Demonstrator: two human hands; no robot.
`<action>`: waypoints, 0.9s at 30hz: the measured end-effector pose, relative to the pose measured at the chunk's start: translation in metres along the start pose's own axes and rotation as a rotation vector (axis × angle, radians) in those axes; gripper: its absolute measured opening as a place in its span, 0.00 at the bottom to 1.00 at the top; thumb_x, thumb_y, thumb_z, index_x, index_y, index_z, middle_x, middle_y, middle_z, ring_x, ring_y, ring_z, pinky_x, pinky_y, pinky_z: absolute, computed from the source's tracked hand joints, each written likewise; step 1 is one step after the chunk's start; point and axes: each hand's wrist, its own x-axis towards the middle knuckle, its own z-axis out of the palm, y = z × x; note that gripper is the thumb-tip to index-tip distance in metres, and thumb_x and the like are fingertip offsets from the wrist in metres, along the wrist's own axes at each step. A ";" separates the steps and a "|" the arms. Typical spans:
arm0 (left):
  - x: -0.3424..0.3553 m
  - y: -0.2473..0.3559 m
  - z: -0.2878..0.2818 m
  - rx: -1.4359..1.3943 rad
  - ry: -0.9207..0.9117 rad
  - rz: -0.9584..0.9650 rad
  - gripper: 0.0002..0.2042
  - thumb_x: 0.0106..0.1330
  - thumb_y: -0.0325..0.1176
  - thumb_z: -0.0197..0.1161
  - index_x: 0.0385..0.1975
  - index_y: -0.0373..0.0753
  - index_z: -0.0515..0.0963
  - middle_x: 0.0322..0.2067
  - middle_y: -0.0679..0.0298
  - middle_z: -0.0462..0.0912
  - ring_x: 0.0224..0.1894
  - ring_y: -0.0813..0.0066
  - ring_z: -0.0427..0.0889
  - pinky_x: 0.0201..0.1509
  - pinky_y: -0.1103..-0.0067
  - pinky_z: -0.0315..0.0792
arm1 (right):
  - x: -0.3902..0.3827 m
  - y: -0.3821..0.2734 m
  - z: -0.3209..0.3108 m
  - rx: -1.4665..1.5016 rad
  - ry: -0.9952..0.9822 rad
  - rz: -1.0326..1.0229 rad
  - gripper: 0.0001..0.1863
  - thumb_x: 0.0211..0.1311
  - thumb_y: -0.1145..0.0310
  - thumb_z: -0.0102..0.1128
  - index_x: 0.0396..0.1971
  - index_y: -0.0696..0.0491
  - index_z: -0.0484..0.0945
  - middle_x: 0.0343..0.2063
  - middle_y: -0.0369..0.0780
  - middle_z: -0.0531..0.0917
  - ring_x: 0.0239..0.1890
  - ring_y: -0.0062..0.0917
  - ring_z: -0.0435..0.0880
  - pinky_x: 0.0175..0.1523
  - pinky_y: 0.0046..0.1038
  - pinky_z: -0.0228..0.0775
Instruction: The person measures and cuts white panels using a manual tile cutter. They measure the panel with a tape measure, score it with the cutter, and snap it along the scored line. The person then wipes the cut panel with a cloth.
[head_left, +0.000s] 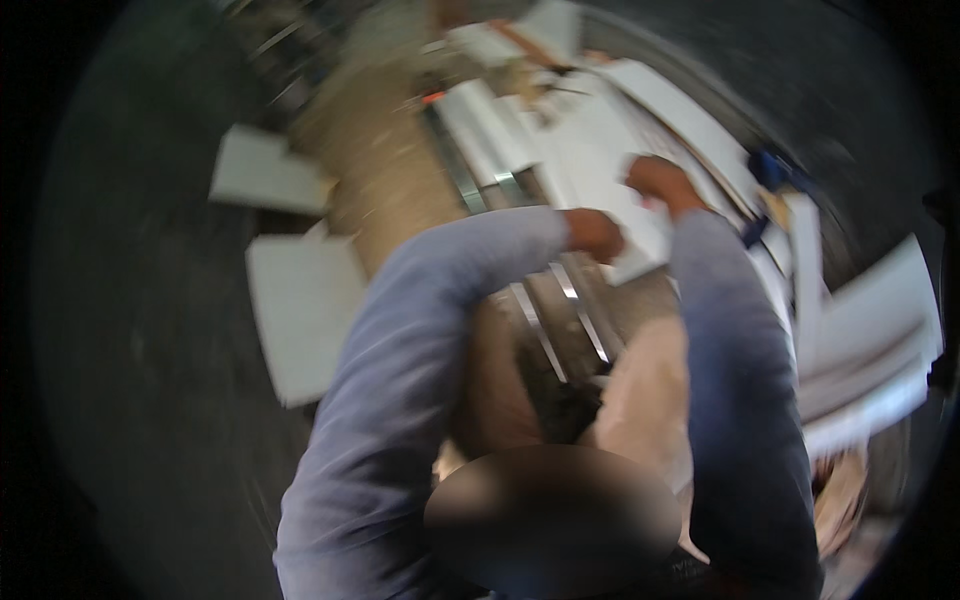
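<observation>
1. White flat panel (590, 150): runs away from the person, far end leaning left. Left hand (597, 236) at its near end, right hand (664, 183) by its right edge.
2. Hands apart from each other; motion blur, can't tell finger closure or grip on the panel. Left nearer the body.
3. 2 shiny metal strips (539, 332) nearer the body.
4. Brown surface (385, 165), dark floor (150, 300) left.

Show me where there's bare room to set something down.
The tan surface looks mostly bare between the two white boards at left and the metal strips. Dark floor shows bare left of those boards. White panels crowd the right side, around the right hand.
</observation>
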 end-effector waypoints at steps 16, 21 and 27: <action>-0.110 -0.092 0.032 -0.153 0.119 -0.269 0.14 0.70 0.42 0.63 0.42 0.39 0.89 0.47 0.54 0.89 0.50 0.54 0.87 0.55 0.60 0.80 | 0.093 -0.081 0.050 -0.220 -0.246 -0.166 0.15 0.69 0.61 0.58 0.41 0.57 0.86 0.38 0.50 0.89 0.39 0.41 0.89 0.48 0.42 0.81; -0.154 -0.131 0.032 -0.413 -0.100 -0.268 0.10 0.65 0.41 0.66 0.37 0.46 0.90 0.39 0.59 0.90 0.44 0.60 0.87 0.49 0.62 0.78 | 0.126 -0.152 0.071 -0.169 0.116 -0.364 0.15 0.71 0.58 0.55 0.40 0.54 0.84 0.42 0.52 0.88 0.48 0.49 0.87 0.54 0.47 0.79; -0.313 -0.192 0.108 -0.915 0.350 -0.084 0.14 0.72 0.44 0.63 0.39 0.41 0.88 0.36 0.62 0.90 0.41 0.71 0.87 0.52 0.69 0.77 | 0.142 -0.274 0.145 0.370 -0.086 -0.497 0.18 0.71 0.57 0.57 0.51 0.53 0.82 0.52 0.52 0.84 0.60 0.43 0.81 0.57 0.41 0.76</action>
